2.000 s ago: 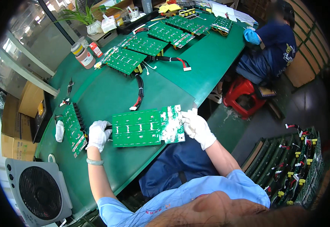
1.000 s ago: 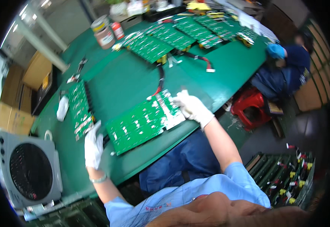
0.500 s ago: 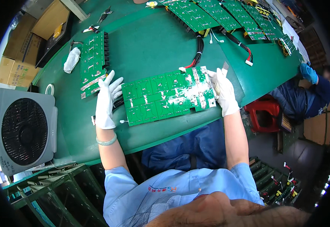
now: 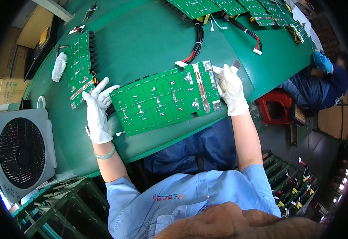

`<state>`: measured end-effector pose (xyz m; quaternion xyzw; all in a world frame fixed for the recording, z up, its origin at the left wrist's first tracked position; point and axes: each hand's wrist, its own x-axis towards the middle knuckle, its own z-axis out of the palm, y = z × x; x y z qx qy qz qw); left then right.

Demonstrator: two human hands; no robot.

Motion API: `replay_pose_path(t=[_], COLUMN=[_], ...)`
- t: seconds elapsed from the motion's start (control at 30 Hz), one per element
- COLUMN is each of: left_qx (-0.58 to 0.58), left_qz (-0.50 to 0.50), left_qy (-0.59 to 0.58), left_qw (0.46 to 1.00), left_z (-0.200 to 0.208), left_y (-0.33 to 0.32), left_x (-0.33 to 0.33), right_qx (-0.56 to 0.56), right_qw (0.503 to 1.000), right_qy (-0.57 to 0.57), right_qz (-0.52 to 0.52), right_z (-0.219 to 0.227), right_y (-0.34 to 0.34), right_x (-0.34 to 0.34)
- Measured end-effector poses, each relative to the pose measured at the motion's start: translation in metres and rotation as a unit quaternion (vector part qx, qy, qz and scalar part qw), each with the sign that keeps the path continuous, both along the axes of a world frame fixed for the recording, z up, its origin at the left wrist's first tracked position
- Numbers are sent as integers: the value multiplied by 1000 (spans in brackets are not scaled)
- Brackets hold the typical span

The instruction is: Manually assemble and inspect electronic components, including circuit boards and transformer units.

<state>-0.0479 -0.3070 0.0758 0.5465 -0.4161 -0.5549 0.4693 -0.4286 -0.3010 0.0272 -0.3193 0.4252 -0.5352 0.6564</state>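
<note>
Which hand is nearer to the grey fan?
Left. The left hand is right of the fan, by the left end of the green board; the right hand is farther off, at the board's right end.

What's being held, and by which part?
Right hand holds a flat grey piece by its lower end; whether it grips the green board is unclear. Left hand: open.

"What's by the table's (image 4: 142,44) near edge?"

"Rectangular green circuit board (image 4: 164,97), soldered face up, slanted, coppery strip toward its right end."

"Beside that end?"

"Small flat grey piece (image 4: 236,63)."
</note>
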Motion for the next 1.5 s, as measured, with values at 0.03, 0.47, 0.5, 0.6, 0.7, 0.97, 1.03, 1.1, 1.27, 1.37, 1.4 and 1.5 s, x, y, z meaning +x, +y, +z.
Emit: replay_pose_path(t=[0.03,0.47,0.5,0.6,0.7,0.97,1.03,1.1,1.27,1.37,1.4,1.5], left_qx=[-5,-2,-3,-16,-19,-15,1,-2,9,22,30,34], left_qz=[2,10,17,14,22,-27,-47,-75,-44,-32,-34,-46], left_qy=[4,41,33,40,48,108,128,143,158,163,168,168], left_qw=[1000,999,999,999,998,994,991,987,986,986,985,984], left_z=[-1,-1,1,-1,0,6,1,-3,-3,-1,-2,-5], left_y=[0,2,3,3,4,12,11,12,14,13,12,10], left_x=[0,4,0,1,-4,-11,-13,-8,-14,-17,-16,-12], right_qx=[3,-12,-13,-13,-17,54,43,53,16,17,15,-93], right_qw=[1000,999,1000,999,999,989,993,996,986,940,938,841], right_qy=[4,18,20,44,35,-20,13,15,169,342,346,531], right_qz=[-18,-23,-17,-9,-22,-137,-105,-76,-9,-10,-12,-31], right_z=[3,-9,-12,3,-1,14,12,14,34,52,52,66], right_y=[0,-1,-2,-3,-2,33,44,48,37,27,25,26], right_x=[4,0,-1,8,5,12,-4,-14,-33,-50,-52,-49])
